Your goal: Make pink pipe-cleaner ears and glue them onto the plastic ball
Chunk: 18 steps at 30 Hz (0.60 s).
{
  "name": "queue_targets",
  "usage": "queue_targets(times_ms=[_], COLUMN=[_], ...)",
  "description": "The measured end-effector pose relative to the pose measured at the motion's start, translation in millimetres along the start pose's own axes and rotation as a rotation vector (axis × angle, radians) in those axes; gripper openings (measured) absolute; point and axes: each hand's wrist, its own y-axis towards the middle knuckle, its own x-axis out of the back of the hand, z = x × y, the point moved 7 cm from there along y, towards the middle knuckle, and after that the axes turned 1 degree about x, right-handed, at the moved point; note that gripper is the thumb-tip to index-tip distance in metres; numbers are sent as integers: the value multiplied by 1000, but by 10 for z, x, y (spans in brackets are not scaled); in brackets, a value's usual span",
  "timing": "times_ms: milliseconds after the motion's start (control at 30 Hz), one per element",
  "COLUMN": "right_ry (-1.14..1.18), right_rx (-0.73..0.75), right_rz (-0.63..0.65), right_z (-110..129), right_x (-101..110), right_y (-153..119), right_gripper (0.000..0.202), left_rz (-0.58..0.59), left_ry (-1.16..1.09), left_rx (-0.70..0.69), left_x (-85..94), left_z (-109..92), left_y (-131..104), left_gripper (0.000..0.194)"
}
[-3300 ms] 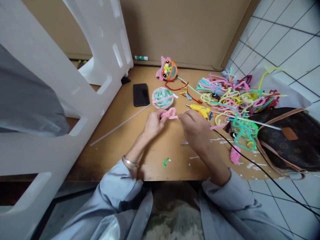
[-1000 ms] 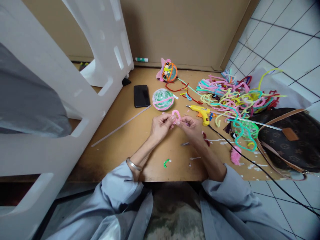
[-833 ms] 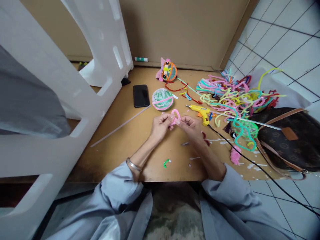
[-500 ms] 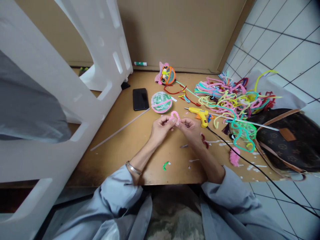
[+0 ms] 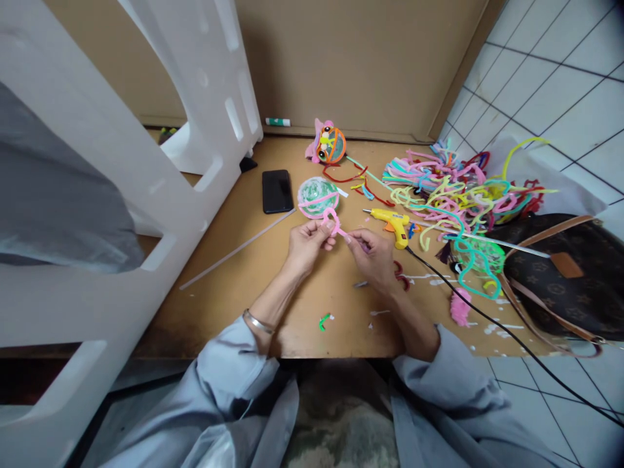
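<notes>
A pink fuzzy stem (image 5: pixel 331 214), bent into a small loop with a straight end, is held between my two hands. My left hand (image 5: pixel 307 244) pinches the base of the loop. The straight end on the right is pinched by my right hand (image 5: pixel 371 253). Just behind the loop sits a green and white ball (image 5: pixel 316 197) with a pink strip across it. A yellow glue gun (image 5: pixel 394 223) lies to the right of my hands. Red-handled scissors (image 5: pixel 400 276) are partly hidden by my right hand.
A black phone (image 5: pixel 277 192) and a thin stick (image 5: pixel 234 252) lie at left. Farther back is a decorated ball figure (image 5: pixel 330 143). Colourful fuzzy stems (image 5: pixel 439 185) and a brown bag (image 5: pixel 556 273) fill the right side, with a black cord (image 5: pixel 463 300) crossing there.
My hands have moved apart. The pink stem's loop has shifted left, in front of the ball, and its straight end now shows stretched between my hands.
</notes>
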Motion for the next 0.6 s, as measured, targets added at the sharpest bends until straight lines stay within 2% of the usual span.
queue_targets(times_ms=[133, 233, 433, 600], right_ry=[-152, -288, -523, -727], right_rx=[41, 104, 288, 393], right_rz=[9, -52, -109, -119], right_z=[-5, 13, 245, 376], right_x=[-21, 18, 38, 34], right_y=[-30, -37, -103, -147], right_gripper=[17, 14, 24, 32], left_rz=[-29, -60, -96, -68], left_ry=[33, 47, 118, 326], left_rx=[-31, -75, -141, -176], left_x=[30, 87, 160, 146], left_z=[-13, -50, -103, -75], left_y=[8, 30, 50, 35], left_gripper=[50, 47, 42, 37])
